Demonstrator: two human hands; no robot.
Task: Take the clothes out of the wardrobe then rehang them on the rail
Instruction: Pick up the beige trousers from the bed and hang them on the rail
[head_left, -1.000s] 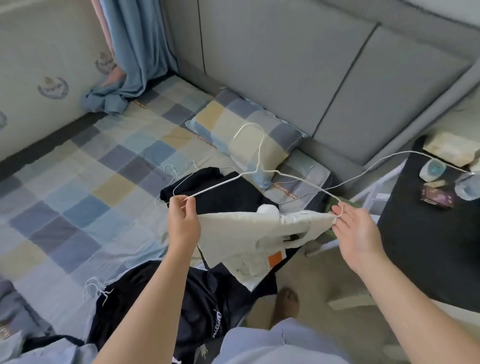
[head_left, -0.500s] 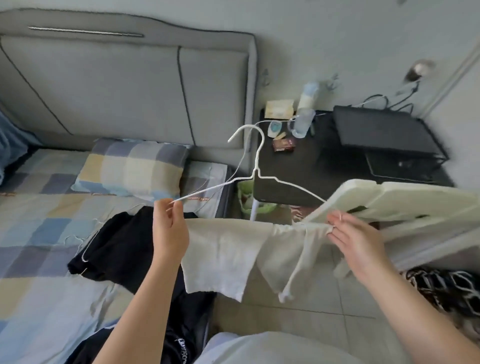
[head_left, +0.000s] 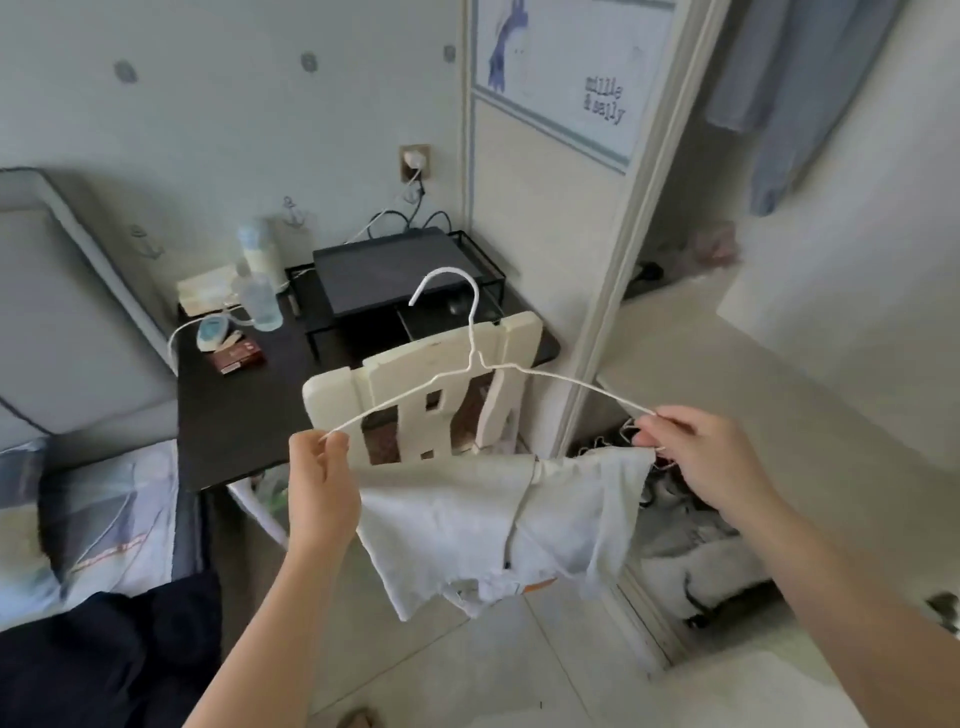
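Observation:
A white wire hanger (head_left: 470, 358) is held up in mid-air with its hook pointing up. A pale cream garment (head_left: 498, 525) is draped over its bottom bar and hangs down folded. My left hand (head_left: 322, 488) grips the hanger's left end together with the cloth. My right hand (head_left: 696, 457) pinches the right end and the garment's corner. The wardrobe opening (head_left: 727, 291) is at the right, with a blue garment (head_left: 789, 98) hanging high inside it.
A cream plastic chair (head_left: 415, 384) stands just behind the hanger. A black bedside table (head_left: 244, 410) carries bottles, a box and a black rack. Dark clothes (head_left: 109, 654) lie on the bed at lower left. More clothes (head_left: 696, 551) are heaped on the wardrobe floor.
The view has swung right, from the bed to the bedside table and wardrobe. Both hands have carried the hanger and cream garment along, keeping the same hold.

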